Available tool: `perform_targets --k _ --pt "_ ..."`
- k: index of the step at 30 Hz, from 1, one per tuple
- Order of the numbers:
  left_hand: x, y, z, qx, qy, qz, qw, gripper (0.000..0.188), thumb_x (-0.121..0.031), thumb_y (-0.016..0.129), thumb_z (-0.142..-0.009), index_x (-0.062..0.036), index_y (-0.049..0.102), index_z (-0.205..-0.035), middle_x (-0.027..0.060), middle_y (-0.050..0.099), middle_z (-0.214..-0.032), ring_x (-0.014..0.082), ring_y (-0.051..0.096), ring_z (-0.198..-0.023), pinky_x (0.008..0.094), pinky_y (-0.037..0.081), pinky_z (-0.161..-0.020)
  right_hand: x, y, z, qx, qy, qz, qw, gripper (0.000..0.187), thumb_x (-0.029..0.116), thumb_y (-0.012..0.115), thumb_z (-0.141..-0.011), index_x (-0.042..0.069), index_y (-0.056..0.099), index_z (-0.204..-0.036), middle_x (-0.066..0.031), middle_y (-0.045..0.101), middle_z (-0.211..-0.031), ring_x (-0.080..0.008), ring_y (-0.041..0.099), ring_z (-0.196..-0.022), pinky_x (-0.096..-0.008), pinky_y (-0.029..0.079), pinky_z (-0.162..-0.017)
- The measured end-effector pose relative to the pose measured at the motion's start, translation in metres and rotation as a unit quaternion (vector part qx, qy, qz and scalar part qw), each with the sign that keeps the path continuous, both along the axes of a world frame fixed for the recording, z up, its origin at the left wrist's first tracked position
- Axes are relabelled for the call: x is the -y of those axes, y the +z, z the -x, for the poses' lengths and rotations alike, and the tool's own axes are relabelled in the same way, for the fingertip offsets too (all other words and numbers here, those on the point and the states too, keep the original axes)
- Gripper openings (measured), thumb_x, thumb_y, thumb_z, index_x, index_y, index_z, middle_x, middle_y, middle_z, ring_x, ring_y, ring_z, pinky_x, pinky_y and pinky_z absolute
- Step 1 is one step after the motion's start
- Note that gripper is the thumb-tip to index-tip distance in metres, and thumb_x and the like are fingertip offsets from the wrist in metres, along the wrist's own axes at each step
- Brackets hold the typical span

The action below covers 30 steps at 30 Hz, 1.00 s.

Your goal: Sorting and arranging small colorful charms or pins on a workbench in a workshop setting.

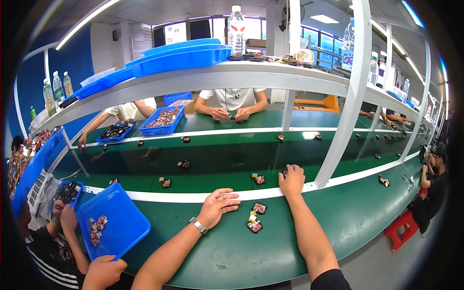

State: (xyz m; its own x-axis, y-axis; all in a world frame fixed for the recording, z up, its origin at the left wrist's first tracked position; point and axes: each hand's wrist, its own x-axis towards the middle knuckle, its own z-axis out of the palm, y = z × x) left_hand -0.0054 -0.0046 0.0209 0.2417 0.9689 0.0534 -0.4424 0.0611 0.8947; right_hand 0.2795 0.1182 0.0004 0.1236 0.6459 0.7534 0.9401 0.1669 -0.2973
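Right of centre, the right hand (293, 182) covers a part (284, 172), grip indeterminable; pinch its edges. The left hand's (213, 210) grip stands apart.

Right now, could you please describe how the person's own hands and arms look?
The ungloved left hand has a silver, metal-banded wristwatch at its wrist; no sleeve shows on that arm. The ungloved right hand has a bare wrist; a black fabric sleeve shows at the lower edge.
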Motion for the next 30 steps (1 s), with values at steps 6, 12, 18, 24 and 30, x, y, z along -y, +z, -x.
perform_targets --k 6,12,18,24,30 --pt "-0.004 -0.003 0.004 -0.060 0.084 -0.011 0.995 0.024 -0.003 0.052 -0.095 0.0026 0.052 -0.118 0.0180 0.065 -0.111 0.0225 0.067 -0.097 0.0328 0.057 -0.083 0.031 0.013 0.069 -0.048 0.114 0.172 0.977 0.058 0.032 0.082 -0.069 -0.001 0.054 -0.107 -0.0208 0.061 -0.099 -0.0385 0.058 -0.096 -0.0461 0.048 -0.085" --pt "-0.009 -0.008 0.000 -0.099 0.092 -0.029 0.990 0.020 -0.005 0.052 -0.096 0.0024 0.053 -0.115 0.0175 0.065 -0.109 0.0186 0.066 -0.088 0.0287 0.056 -0.075 0.014 -0.007 0.054 -0.178 0.133 0.154 0.963 0.050 0.015 0.082 -0.065 0.000 0.055 -0.105 -0.0164 0.066 -0.090 -0.0320 0.065 -0.088 -0.0415 0.052 -0.080" --pt "-0.010 -0.014 0.013 -0.091 0.104 -0.001 0.990 0.020 -0.012 0.051 -0.098 -0.0014 0.053 -0.115 0.0175 0.066 -0.109 0.0209 0.066 -0.088 0.0310 0.054 -0.075 0.029 -0.001 0.058 -0.279 0.267 0.137 0.912 0.052 0.013 0.080 -0.067 0.005 0.056 -0.113 -0.0097 0.066 -0.096 -0.0277 0.061 -0.095 -0.0396 0.050 -0.086" --pt "-0.006 -0.004 0.003 -0.101 0.104 0.008 0.989 0.021 -0.016 0.049 -0.101 -0.0026 0.053 -0.116 0.0178 0.066 -0.109 0.0216 0.066 -0.088 0.0315 0.054 -0.077 0.044 0.011 0.047 -0.307 0.358 0.154 0.869 0.056 0.015 0.082 -0.068 0.007 0.055 -0.117 -0.0090 0.066 -0.104 -0.0237 0.062 -0.098 -0.0361 0.050 -0.086" --pt "-0.012 -0.007 0.012 -0.064 -0.028 0.018 0.997 0.037 -0.027 0.043 -0.104 0.0018 0.051 -0.125 0.0168 0.066 -0.108 0.0211 0.066 -0.089 0.0306 0.052 -0.078 0.057 0.019 0.067 -0.197 0.477 0.178 0.838 0.053 0.013 0.081 -0.071 0.007 0.057 -0.118 -0.0105 0.064 -0.110 -0.0257 0.062 -0.106 -0.0367 0.049 -0.091"
